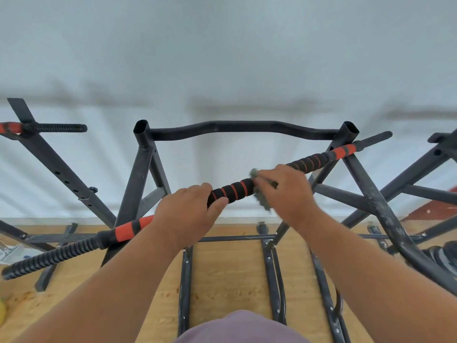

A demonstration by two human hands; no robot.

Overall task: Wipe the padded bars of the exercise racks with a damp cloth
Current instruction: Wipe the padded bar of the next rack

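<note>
Left hand (188,209) grips the padded bar (232,191) – foam soft, likely grippy. Right hand (284,191) clutches the limp cloth (264,201) against it.

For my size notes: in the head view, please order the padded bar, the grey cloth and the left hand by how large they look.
1. padded bar, crossing most of the frame
2. left hand
3. grey cloth, mostly covered by the right hand, so its full size is unsure

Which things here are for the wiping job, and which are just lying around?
For the job:
- padded bar, black foam with orange stripes
- grey cloth, wrapped on the bar
- left hand, holding the bar
- right hand, gripping the cloth
- black rack carrying the bar

Just lying around:
- weight plates on the floor
- yellow thing at the floor's edge, too cut off to name
</note>
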